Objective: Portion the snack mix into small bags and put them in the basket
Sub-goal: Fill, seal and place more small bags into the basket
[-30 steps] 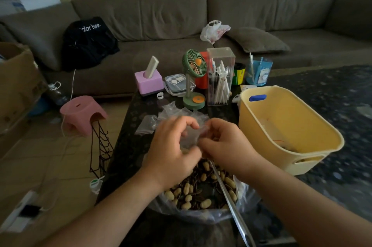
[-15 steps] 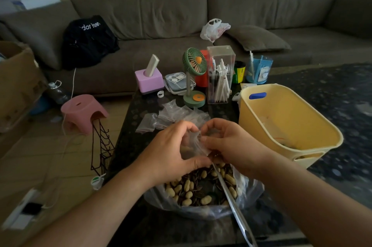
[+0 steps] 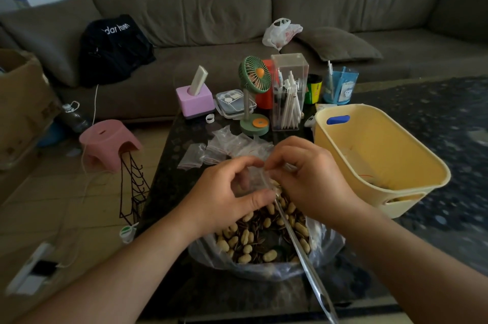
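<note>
Right now both hands meet over the big snack mix bag. My left hand has its fingers curled, thumb and forefinger pinching one side of a small clear bag. My right hand pinches the other side at the top edge, fingers bent tight round the plastic. The small bag hangs between the two hands, just above the peanuts and seeds; what is in it I cannot tell, the plastic is too blurry.

The snack mix bag sits open on the dark surface, directly below the hands. A long metal handle, likely a spoon or scoop, lies across the mix and runs toward the near edge. A pile of spare small bags lies flat on the surface just beyond the hands.

The yellow basket stands to the right, near the right hand but apart from it. Something pale lies inside at the bottom, unclear what.

Farther back: green desk fan, clear pen holder, pink box. Grey sofa behind. Pink stool on the floor left.
</note>
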`<state>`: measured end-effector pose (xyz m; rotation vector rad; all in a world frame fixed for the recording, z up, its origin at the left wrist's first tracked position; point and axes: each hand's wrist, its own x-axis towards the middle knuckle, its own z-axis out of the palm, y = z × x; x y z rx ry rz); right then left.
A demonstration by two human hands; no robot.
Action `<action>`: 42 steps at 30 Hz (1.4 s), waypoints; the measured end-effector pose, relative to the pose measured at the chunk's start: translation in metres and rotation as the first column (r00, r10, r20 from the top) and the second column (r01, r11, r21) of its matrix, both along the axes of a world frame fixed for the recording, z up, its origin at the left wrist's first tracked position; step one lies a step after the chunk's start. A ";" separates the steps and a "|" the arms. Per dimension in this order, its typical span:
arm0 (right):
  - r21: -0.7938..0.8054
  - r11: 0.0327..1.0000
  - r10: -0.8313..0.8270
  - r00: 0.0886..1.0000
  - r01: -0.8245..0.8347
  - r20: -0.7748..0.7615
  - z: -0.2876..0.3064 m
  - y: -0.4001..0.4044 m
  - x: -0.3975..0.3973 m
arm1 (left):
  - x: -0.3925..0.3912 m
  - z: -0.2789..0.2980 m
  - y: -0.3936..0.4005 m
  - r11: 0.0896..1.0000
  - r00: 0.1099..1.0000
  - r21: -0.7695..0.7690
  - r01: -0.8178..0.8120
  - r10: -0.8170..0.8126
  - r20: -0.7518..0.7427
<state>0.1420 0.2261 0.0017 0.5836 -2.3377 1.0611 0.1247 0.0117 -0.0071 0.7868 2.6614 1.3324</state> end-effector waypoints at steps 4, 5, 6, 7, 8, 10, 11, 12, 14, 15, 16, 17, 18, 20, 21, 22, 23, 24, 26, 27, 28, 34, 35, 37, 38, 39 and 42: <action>-0.050 0.996 -0.062 0.992 0.068 0.108 0.006 -0.005 0.005 | 0.001 0.003 0.001 0.988 0.988 0.150 -0.023 0.000 0.153; -0.037 0.997 -0.059 0.983 0.066 0.173 0.009 -0.003 0.006 | 0.001 0.003 0.000 0.982 0.981 0.181 -0.048 0.013 0.191; 0.030 0.999 -0.039 0.967 0.032 0.253 0.012 0.000 0.008 | 0.001 0.003 -0.002 0.974 0.971 0.215 -0.069 0.017 0.237; 0.167 0.985 -0.013 0.939 -0.048 0.345 0.012 0.004 0.009 | 0.001 0.003 -0.004 0.964 0.956 0.251 -0.085 0.008 0.292; 0.332 0.928 0.003 0.894 -0.170 0.449 0.010 0.009 0.011 | 0.000 0.003 -0.007 0.954 0.938 0.284 -0.096 -0.009 0.348; 0.561 0.707 -0.044 0.766 -0.430 0.642 -0.003 0.017 0.017 | 0.001 0.002 -0.012 0.940 0.892 0.326 -0.101 -0.059 0.449; 0.617 0.600 -0.089 0.724 -0.509 0.684 -0.011 0.019 0.021 | 0.002 0.003 -0.015 0.938 0.865 0.335 -0.095 -0.089 0.494; 0.657 0.529 -0.125 0.716 -0.537 0.686 -0.018 0.020 0.023 | 0.003 0.003 -0.018 0.940 0.838 0.331 -0.083 -0.114 0.533; 0.718 0.496 -0.167 0.758 -0.488 0.630 -0.022 0.017 0.023 | 0.005 0.003 -0.023 0.955 0.799 0.292 -0.047 -0.139 0.585; 0.736 0.509 -0.175 0.783 -0.447 0.597 -0.024 0.015 0.021 | 0.005 0.003 -0.025 0.965 0.787 0.260 -0.033 -0.135 0.603; 0.750 0.519 -0.170 0.811 -0.409 0.560 -0.027 0.014 0.018 | 0.006 0.003 -0.026 0.973 0.777 0.230 -0.026 -0.125 0.617; 0.766 0.516 -0.159 0.835 -0.385 0.527 -0.030 0.014 0.015 | 0.005 0.003 -0.027 0.978 0.769 0.204 -0.030 -0.108 0.630; 0.774 0.515 -0.144 0.853 -0.368 0.501 -0.032 0.015 0.013 | 0.005 0.003 -0.027 0.983 0.760 0.182 -0.041 -0.087 0.644; 0.762 0.558 -0.103 0.884 -0.328 0.456 -0.035 0.019 0.010 | 0.005 0.003 -0.025 0.985 0.746 0.152 -0.079 -0.043 0.664; 0.746 0.599 -0.083 0.904 -0.291 0.419 -0.035 0.021 0.008 | 0.005 0.003 -0.024 0.984 0.742 0.148 -0.100 -0.026 0.670; 0.719 0.656 -0.061 0.933 -0.229 0.354 -0.033 0.024 0.006 | 0.005 0.003 -0.023 0.981 0.737 0.151 -0.123 -0.012 0.675; 0.676 0.720 -0.054 0.959 -0.156 0.278 -0.031 0.025 0.005 | 0.005 0.004 -0.022 0.976 0.730 0.162 -0.147 -0.003 0.684; 0.617 0.782 -0.052 0.977 -0.088 0.205 -0.028 0.027 0.003 | 0.004 0.005 -0.021 0.968 0.720 0.178 -0.175 0.002 0.694; 0.484 0.875 -0.061 0.991 -0.004 0.119 -0.019 0.026 0.002 | 0.002 0.007 -0.020 0.952 0.710 0.209 -0.221 0.010 0.704; 0.427 0.904 -0.071 0.991 0.017 0.111 -0.014 0.024 0.003 | 0.000 0.008 -0.020 0.948 0.713 0.220 -0.229 0.009 0.701; 0.382 0.924 -0.079 0.990 0.028 0.117 -0.007 0.022 0.004 | -0.001 0.009 -0.020 0.946 0.718 0.229 -0.230 0.006 0.696; 0.162 0.986 -0.118 0.836 0.036 0.535 0.030 0.015 0.018 | -0.008 0.009 -0.016 0.945 0.793 0.253 -0.205 0.009 0.610; 0.137 0.990 -0.094 0.772 0.009 0.629 0.031 0.014 0.020 | -0.009 0.008 -0.017 0.950 0.804 0.241 -0.198 0.016 0.595; 0.141 0.989 -0.071 0.658 -0.053 0.749 0.028 0.009 0.024 | -0.010 0.007 -0.018 0.960 0.825 0.212 -0.180 0.030 0.565; 0.161 0.984 -0.079 0.636 -0.073 0.767 0.023 0.006 0.024 | -0.011 0.006 -0.019 0.963 0.831 0.199 -0.179 0.040 0.555; 0.181 0.981 -0.092 0.638 -0.075 0.764 0.016 0.004 0.023 | -0.011 0.005 -0.019 0.964 0.834 0.190 -0.183 0.050 0.550; 0.215 0.976 -0.140 0.707 -0.018 0.693 0.003 -0.001 0.019 | -0.014 0.003 -0.019 0.964 0.838 0.179 -0.197 0.071 0.541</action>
